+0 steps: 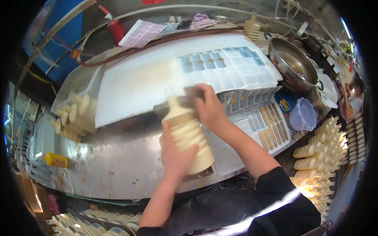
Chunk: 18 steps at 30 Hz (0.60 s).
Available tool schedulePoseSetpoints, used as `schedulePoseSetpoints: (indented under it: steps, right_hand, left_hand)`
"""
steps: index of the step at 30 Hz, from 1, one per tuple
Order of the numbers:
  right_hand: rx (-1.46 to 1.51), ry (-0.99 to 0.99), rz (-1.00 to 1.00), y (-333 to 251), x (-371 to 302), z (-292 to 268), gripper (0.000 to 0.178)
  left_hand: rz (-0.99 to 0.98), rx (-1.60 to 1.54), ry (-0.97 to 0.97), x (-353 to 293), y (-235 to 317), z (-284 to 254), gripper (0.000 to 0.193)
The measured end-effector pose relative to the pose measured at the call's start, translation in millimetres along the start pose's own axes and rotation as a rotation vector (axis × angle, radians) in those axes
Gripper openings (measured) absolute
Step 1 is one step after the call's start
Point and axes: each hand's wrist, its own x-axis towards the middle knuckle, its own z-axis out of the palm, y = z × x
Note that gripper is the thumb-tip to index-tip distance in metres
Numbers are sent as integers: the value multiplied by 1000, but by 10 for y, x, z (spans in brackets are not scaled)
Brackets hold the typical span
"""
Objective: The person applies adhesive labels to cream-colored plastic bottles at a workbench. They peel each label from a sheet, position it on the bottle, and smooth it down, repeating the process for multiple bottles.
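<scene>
A cream bottle with a ribbed body and a clear neck leans over the metal bench, its neck pointing away from me. My left hand is wrapped around its lower body from the left. Beside the bottle's shoulder, my right hand pinches a dark brown flat piece, blurred, whose kind I cannot make out. A brownish band crosses the bottle's upper body. To the right of the bottle, printed transfer sheets with blue and gold labels lie on the bench.
A white board bearing more label sheets covers the back. At right stand a metal pot and a lilac bucket. Cream bottles crowd the left and right sides. A yellow bottle lies at left; another person is far right.
</scene>
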Motion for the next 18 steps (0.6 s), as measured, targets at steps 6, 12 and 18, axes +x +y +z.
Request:
schedulePoseSetpoints:
  steps: [6,12,18]
  right_hand:
    - [310,-35,54,-192,-21,-3,48]
    - [107,-20,178,-120,53,-335,45]
    - [58,83,287,554,513,-910,30]
  left_hand:
    - [-86,-167,-5,-20,48,-22,109]
    - [2,-206,20,-102,-194,39,104]
    - [8,-261,51,-328,-208,75,102]
